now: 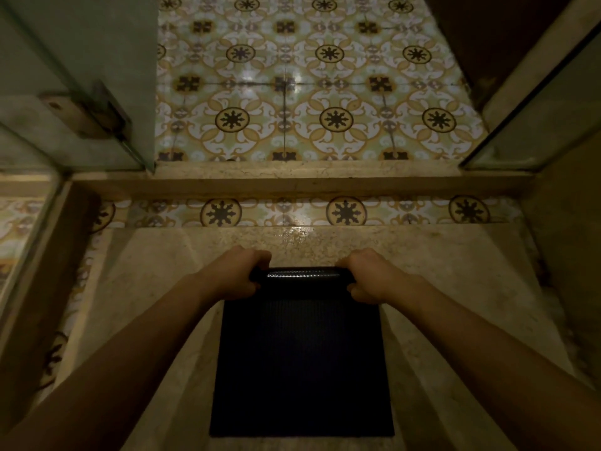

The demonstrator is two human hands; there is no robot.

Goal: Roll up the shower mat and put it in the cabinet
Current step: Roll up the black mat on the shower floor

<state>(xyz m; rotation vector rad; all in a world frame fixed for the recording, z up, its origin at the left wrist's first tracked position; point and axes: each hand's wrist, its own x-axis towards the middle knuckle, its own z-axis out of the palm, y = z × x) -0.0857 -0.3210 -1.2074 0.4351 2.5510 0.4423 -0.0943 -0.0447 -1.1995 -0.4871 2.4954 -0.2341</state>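
A patterned tile floor (302, 92) fills the far half of the view, bounded by glass panels on the left and right and cut off from the shower by a raised stone threshold (292, 180). Nearer, the pale stone shower floor (156, 288) carries the shower mat (300, 369), a dark ribbed rectangle lying flat and square to the wearer, its near edge close to the bottom of the view. Only the far edge of the mat has been turned over into a thin roll (302, 275), so the rolling is judged to be at its beginning, with nearly the whole length still to take up; no cabinet is seen. To do this step well, the roll is best kept tight and drawn evenly toward the body, both ends advanced together so that the tube stays parallel to the mat's near edge and does not cone or drift to one side; wetness glistening on the stone suggests the mat may slip rather than turn. The left hand (239, 275) is closed over the left end of the roll and the right hand (367, 276) over the right end, the fingers of each curled together around the tube with knuckles uppermost and the fingertips hidden beneath.
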